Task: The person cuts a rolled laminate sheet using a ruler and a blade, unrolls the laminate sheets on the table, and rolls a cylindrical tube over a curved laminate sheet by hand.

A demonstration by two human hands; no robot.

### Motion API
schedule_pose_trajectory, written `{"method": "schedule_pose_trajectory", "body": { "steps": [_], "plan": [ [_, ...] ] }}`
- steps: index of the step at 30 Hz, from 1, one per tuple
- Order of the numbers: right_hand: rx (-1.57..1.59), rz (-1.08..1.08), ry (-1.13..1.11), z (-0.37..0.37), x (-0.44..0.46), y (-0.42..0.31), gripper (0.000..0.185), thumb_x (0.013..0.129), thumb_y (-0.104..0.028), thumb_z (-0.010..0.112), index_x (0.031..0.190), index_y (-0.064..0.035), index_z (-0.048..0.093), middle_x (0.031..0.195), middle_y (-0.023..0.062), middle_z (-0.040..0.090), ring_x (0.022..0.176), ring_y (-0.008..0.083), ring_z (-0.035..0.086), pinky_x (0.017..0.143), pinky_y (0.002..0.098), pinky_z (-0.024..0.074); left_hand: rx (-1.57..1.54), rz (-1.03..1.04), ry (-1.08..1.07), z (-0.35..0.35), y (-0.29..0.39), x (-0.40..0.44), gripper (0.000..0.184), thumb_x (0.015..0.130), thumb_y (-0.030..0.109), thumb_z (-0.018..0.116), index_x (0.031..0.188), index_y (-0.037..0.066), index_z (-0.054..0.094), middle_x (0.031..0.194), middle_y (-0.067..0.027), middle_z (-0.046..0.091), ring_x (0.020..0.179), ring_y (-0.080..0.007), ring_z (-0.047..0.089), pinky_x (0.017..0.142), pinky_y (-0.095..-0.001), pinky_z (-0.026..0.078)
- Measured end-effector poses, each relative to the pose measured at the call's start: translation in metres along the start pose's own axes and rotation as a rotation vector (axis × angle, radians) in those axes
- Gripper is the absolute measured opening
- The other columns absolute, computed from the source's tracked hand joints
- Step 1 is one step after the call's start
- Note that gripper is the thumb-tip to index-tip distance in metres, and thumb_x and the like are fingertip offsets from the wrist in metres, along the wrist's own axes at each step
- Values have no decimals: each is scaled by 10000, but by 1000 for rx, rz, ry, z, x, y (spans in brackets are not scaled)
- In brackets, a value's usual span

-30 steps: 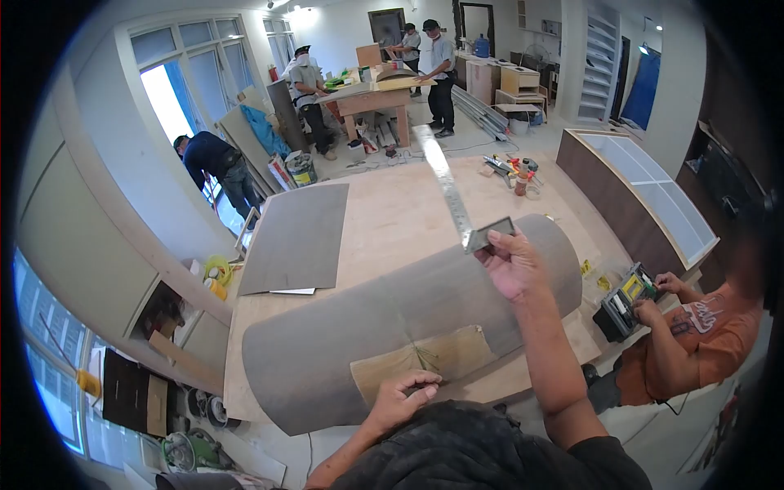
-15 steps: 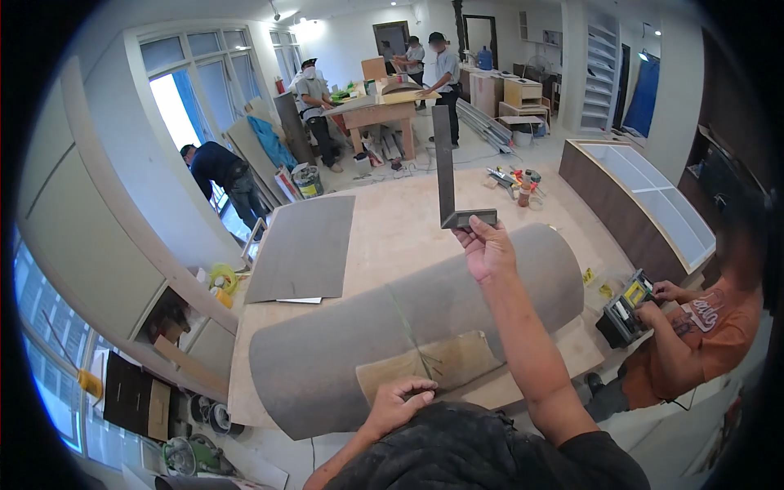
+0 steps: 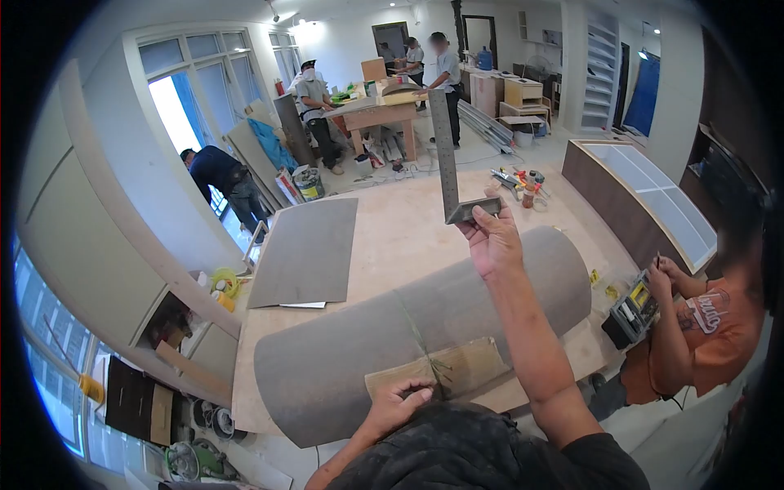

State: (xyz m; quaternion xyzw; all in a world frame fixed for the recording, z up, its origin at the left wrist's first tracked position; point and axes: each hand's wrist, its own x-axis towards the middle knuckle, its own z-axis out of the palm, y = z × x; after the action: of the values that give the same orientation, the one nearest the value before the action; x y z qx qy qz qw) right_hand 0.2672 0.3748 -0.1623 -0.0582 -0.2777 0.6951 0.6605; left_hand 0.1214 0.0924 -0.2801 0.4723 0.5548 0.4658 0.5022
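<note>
My right hand is raised over the wood tabletop, its fingers closed on the short stock of a metal try square, whose blade points up. Below it lies a big rolled grey sheet, tied with green string around a piece of brown cardboard. My left hand rests by the cardboard near the string, fingers curled; whether anything is in them is hidden. A flat grey sheet lies on the left part of the tabletop.
A co-worker in orange stands at the right beside an open toolbox. Tools lie at the table's far right, near a long framed panel. Other people work around a wooden bench behind. One person bends by the window.
The try square has turned from tilted, with its face catching light, to nearly upright in my right hand. The co-worker in orange has lifted their hands from the toolbox.
</note>
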Motion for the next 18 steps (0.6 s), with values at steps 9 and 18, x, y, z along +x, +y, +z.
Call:
{"method": "schedule_pose_trajectory", "body": {
  "steps": [9, 18],
  "plan": [
    [-15, 27, 57, -15, 14, 19, 316, 918, 17, 656, 1189, -75, 522, 1071, 142, 653, 964, 298, 699, 899, 507, 590, 896, 630, 539, -61, 16, 60, 399, 798, 164, 753, 1157, 11, 667, 1195, -180, 667, 1143, -364, 616, 1006, -474, 451],
    [-41, 5, 143, -30, 27, 36, 283, 929, 3, 645, 1170, -62, 513, 1070, 154, 652, 969, 325, 694, 911, 524, 588, 1103, 518, 503, -59, -12, 85, 488, 791, 232, 743, 1213, 12, 635, 1356, -233, 559, 1309, -414, 481, 1107, -577, 324]
  ]
}}
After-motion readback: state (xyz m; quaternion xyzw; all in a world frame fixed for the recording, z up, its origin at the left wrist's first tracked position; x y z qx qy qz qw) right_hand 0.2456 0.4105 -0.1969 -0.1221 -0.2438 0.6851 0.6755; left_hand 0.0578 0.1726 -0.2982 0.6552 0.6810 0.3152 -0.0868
